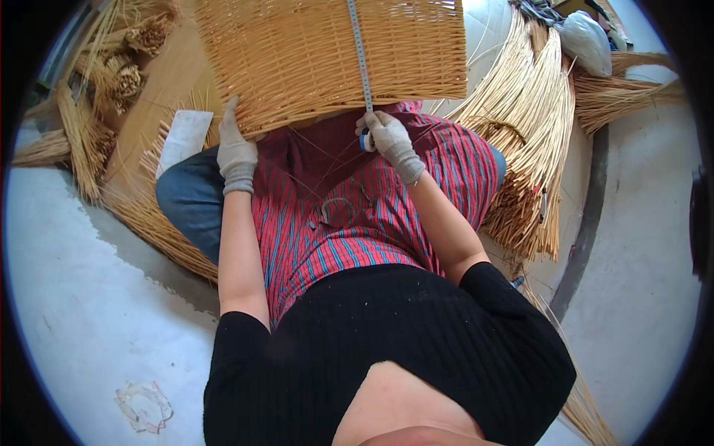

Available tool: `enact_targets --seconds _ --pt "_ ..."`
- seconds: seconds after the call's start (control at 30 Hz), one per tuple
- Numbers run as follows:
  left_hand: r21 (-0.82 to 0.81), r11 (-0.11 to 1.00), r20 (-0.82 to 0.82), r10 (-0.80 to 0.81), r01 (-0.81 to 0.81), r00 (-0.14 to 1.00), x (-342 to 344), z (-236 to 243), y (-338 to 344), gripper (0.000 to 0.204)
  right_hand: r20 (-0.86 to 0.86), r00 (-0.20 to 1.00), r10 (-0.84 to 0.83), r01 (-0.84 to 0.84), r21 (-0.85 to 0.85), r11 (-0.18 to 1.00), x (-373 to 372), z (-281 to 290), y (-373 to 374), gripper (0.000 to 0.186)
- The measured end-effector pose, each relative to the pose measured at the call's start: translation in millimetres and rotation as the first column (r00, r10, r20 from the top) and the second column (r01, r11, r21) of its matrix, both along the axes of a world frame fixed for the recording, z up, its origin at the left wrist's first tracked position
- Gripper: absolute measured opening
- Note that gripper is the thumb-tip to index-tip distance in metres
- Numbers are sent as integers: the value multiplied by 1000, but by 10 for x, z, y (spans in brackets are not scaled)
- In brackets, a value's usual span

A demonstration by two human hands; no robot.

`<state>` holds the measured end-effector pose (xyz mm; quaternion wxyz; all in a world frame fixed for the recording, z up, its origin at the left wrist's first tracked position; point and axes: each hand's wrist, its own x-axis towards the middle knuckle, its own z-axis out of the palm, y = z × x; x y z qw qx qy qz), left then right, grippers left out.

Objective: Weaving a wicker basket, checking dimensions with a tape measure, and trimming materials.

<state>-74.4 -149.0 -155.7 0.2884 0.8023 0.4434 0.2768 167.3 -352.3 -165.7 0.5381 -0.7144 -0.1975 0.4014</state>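
Observation:
A tan woven wicker panel (297, 67) extends away from my lap, its near edge over my knees. My left hand (238, 152), in a pale knit glove, grips the panel's near left corner, one digit lying up along the side edge; its other fingers are partly hidden. In my gloved right hand (394, 145) is a tape measure (367, 140) with a blue and white case, held at the near edge. Its pale blade (358, 52) runs straight across the weave to the far side, where its end is out of view.
A big bundle of wicker rods (532, 141) lies at the right, next to a white plastic bag (585, 43). More bundles (85, 137) lie at the left beside a wooden board (149, 111). A white sheet (186, 137) rests by my left knee; a crumpled clear scrap (143, 406) lies on the floor.

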Motion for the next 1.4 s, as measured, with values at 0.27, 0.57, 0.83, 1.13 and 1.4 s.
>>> enact_targets --seconds 0.27,0.57,0.83,1.13,1.4 --pt "110 993 -126 59 -45 990 -72 16 -89 96 112 994 -4 -37 366 930 -271 72 -193 33" --pt "110 994 -71 34 -26 997 3 140 -25 99 346 664 663 -434 -544 718 -161 -865 -331 36" --pt "111 994 -27 24 -21 999 96 257 34 88 253 813 524 -171 -757 631 306 -1840 -124 33" --pt "15 996 -76 91 -90 993 227 335 -10 90 12 905 426 -263 -769 582 -103 -2486 104 43" --pt "77 992 -101 106 -99 989 295 326 -3 89 252 746 616 -414 -549 726 -314 -2329 328 46"
